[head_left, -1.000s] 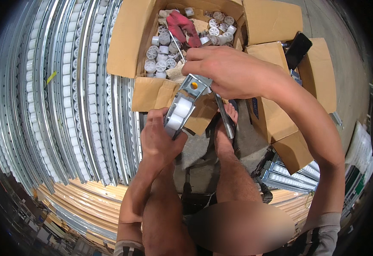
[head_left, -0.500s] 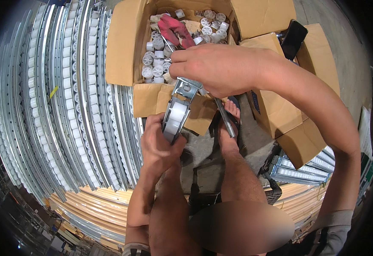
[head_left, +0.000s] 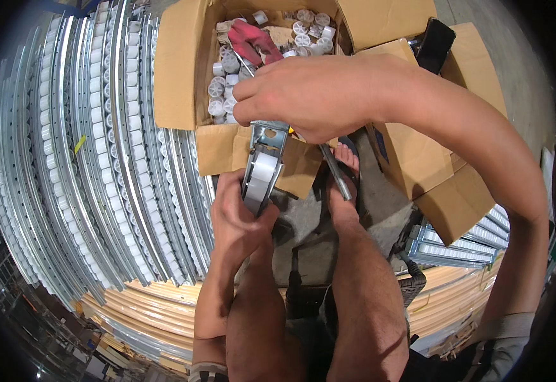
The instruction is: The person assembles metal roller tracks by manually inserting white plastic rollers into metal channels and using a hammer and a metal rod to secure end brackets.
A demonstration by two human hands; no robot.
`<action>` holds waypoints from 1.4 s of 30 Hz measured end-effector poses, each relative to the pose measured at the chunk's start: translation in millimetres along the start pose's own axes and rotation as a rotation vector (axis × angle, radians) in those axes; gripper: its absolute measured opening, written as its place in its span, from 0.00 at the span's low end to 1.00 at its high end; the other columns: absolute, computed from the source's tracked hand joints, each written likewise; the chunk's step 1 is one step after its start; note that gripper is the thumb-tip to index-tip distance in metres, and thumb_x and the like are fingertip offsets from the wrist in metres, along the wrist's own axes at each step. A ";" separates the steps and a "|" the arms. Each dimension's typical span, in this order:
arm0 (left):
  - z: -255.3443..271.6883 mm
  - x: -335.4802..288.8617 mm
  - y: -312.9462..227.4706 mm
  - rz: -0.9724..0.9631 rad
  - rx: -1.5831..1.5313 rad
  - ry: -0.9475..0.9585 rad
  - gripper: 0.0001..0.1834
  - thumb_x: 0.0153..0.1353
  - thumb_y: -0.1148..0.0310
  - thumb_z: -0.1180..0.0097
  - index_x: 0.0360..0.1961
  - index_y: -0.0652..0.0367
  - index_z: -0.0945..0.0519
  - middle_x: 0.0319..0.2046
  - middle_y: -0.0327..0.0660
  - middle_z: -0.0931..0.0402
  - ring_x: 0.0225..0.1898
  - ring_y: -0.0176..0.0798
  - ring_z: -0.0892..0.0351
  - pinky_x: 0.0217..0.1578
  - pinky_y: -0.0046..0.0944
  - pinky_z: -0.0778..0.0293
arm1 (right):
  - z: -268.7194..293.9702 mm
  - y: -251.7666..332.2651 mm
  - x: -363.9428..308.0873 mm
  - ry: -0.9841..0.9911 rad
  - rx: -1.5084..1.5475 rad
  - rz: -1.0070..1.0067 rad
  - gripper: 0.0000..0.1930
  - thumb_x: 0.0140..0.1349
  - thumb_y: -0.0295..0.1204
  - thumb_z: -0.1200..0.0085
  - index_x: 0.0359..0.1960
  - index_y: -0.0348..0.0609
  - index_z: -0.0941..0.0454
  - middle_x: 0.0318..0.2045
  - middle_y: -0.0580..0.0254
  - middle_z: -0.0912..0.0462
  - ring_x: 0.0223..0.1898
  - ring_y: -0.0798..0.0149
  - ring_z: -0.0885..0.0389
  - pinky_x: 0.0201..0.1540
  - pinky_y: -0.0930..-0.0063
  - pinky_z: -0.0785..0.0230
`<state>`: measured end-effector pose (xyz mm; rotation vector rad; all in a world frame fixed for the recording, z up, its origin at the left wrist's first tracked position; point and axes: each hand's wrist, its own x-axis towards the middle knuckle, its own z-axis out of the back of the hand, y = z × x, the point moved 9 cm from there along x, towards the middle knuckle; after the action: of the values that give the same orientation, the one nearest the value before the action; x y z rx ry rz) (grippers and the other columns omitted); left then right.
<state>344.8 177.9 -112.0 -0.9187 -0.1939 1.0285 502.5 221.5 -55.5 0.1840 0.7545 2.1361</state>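
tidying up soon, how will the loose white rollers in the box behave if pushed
The rollers will probably roll, being round, though their crowding in the box may limit that. They may be light for their size, since several ends look spoked, not solid.

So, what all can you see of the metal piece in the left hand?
The metal piece is a silvery channel with a hole near its upper end. White, plastic-looking rollers sit between its side walls. It leans slightly right; the left hand grips its lower part, the right hand is at its top, contact hidden.
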 end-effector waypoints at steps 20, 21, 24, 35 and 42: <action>4.1 -3.0 -10.4 -0.025 0.006 -0.011 0.25 0.50 0.79 0.40 0.52 0.66 0.24 0.44 0.50 0.21 0.42 0.46 0.20 0.47 0.40 0.25 | 4.6 10.4 0.4 0.035 -0.016 0.017 0.19 0.49 0.13 0.45 0.45 0.35 0.24 0.41 0.52 0.23 0.48 0.45 0.19 0.49 0.52 0.27; 5.3 -4.1 -10.9 0.018 0.016 0.022 0.25 0.50 0.79 0.41 0.53 0.66 0.24 0.43 0.49 0.21 0.42 0.45 0.20 0.47 0.39 0.25 | 5.1 10.9 0.1 0.045 -0.001 0.000 0.19 0.49 0.13 0.45 0.46 0.35 0.24 0.41 0.51 0.23 0.48 0.45 0.19 0.50 0.53 0.27; 12.8 -7.1 -4.0 0.171 0.047 0.093 0.26 0.50 0.79 0.42 0.54 0.65 0.27 0.41 0.46 0.22 0.42 0.42 0.21 0.47 0.38 0.26 | 7.5 9.8 5.8 0.068 0.071 -0.025 0.20 0.49 0.13 0.46 0.47 0.35 0.24 0.42 0.50 0.22 0.49 0.44 0.20 0.51 0.53 0.28; 34.8 -0.9 -26.9 0.144 0.104 -0.101 0.23 0.50 0.70 0.31 0.43 0.67 0.29 0.30 0.48 0.17 0.34 0.49 0.15 0.39 0.43 0.21 | 19.0 12.4 17.3 0.013 0.236 0.020 0.20 0.48 0.17 0.44 0.47 0.31 0.25 0.41 0.44 0.21 0.49 0.41 0.21 0.52 0.52 0.28; 41.8 4.5 -33.3 0.316 0.346 -0.194 0.36 0.49 0.42 0.25 0.35 0.67 0.26 0.22 0.54 0.19 0.27 0.59 0.16 0.31 0.49 0.22 | 20.4 18.4 15.3 0.009 0.242 0.069 0.21 0.48 0.18 0.44 0.47 0.31 0.25 0.42 0.44 0.21 0.49 0.41 0.22 0.52 0.52 0.29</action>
<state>346.4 198.6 -62.6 -0.5432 -0.0286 1.3954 488.1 233.9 -30.4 0.3327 1.0244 2.1068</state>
